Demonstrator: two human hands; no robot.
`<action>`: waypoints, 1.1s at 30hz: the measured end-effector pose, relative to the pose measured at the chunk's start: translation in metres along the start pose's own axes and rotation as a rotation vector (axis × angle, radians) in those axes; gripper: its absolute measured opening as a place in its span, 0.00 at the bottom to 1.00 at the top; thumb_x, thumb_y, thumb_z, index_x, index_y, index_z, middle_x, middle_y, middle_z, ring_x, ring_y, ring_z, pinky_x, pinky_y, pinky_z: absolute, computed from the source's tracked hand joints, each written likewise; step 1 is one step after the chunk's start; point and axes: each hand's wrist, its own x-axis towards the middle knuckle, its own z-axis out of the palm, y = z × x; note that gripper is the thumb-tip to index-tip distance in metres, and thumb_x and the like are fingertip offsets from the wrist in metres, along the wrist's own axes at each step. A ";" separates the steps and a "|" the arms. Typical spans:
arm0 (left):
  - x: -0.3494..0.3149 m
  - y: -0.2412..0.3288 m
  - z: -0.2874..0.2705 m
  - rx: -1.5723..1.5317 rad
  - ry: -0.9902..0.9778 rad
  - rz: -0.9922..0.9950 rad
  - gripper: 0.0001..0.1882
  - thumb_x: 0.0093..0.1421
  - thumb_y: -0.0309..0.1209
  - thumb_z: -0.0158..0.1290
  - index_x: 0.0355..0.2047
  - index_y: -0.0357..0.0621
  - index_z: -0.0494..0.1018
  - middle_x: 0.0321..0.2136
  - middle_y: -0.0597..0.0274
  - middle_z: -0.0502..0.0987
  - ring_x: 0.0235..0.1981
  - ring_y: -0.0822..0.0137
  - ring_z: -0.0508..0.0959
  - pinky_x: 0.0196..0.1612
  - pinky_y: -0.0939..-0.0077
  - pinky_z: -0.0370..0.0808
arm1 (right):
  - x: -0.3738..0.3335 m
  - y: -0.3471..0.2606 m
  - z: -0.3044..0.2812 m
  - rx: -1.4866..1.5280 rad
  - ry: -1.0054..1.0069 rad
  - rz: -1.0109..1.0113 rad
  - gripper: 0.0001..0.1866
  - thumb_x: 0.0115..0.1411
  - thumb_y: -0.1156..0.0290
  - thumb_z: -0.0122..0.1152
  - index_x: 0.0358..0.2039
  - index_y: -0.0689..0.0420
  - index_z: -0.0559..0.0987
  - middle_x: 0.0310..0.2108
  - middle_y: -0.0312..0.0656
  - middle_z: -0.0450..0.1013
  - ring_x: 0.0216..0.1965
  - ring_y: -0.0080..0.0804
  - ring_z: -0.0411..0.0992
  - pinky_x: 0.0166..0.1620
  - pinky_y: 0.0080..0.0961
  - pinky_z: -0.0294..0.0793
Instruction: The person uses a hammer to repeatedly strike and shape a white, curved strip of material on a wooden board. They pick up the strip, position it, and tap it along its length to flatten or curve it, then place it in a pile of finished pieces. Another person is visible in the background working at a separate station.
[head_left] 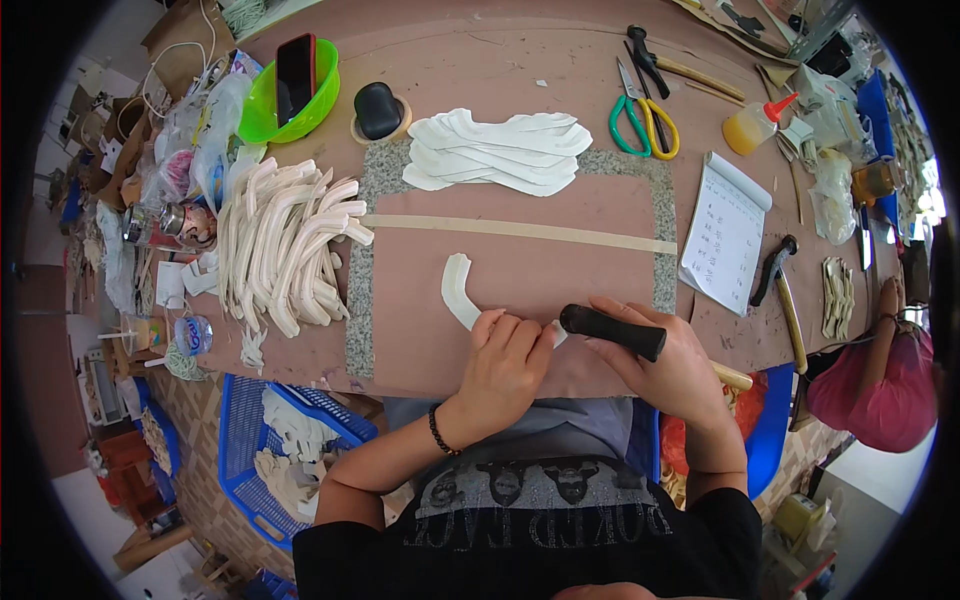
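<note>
On the brown work surface [600,215] lies a white curved strip [457,288], one end bending up and away from me. My left hand [503,362] rests over its near end, with fingers bent and pressed onto it. A white bit also shows just right of those fingertips. My right hand [668,368] is closed around a hammer [615,333] whose black head hovers close beside my left fingertips. Its wooden handle sticks out past the right palm. Farther off sits a stack of white curved pieces [497,150]. To the left is a large pile of cream strips [285,245].
A tan strip [520,232] crosses the surface. Scissors [630,115], a notepad [728,230], a second hammer [780,285] and a red-tipped glue bottle [752,130] lie right. A green basket [270,110] holds a phone. Blue crate [250,470] below left; another person's pink clothing [880,400] at right.
</note>
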 end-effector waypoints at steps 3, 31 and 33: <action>0.002 -0.002 -0.002 0.034 -0.021 0.055 0.16 0.56 0.25 0.56 0.44 0.33 0.79 0.35 0.59 0.74 0.40 0.60 0.75 0.58 0.56 0.65 | 0.003 -0.012 -0.006 0.018 0.007 0.022 0.23 0.59 0.66 0.70 0.55 0.59 0.80 0.38 0.51 0.81 0.35 0.56 0.79 0.39 0.43 0.79; 0.002 -0.047 -0.037 -0.148 -0.242 0.286 0.13 0.56 0.26 0.56 0.41 0.33 0.79 0.36 0.60 0.74 0.41 0.61 0.74 0.46 0.65 0.70 | 0.010 -0.017 0.003 -0.122 -0.116 -0.114 0.30 0.54 0.74 0.68 0.60 0.57 0.76 0.37 0.47 0.78 0.31 0.53 0.79 0.34 0.42 0.79; 0.004 -0.054 -0.038 -0.250 -0.287 0.266 0.12 0.56 0.26 0.56 0.40 0.34 0.79 0.36 0.59 0.74 0.41 0.60 0.74 0.46 0.65 0.71 | 0.008 -0.012 0.011 -0.107 -0.151 -0.225 0.32 0.54 0.74 0.68 0.61 0.58 0.75 0.34 0.46 0.76 0.30 0.52 0.78 0.33 0.42 0.78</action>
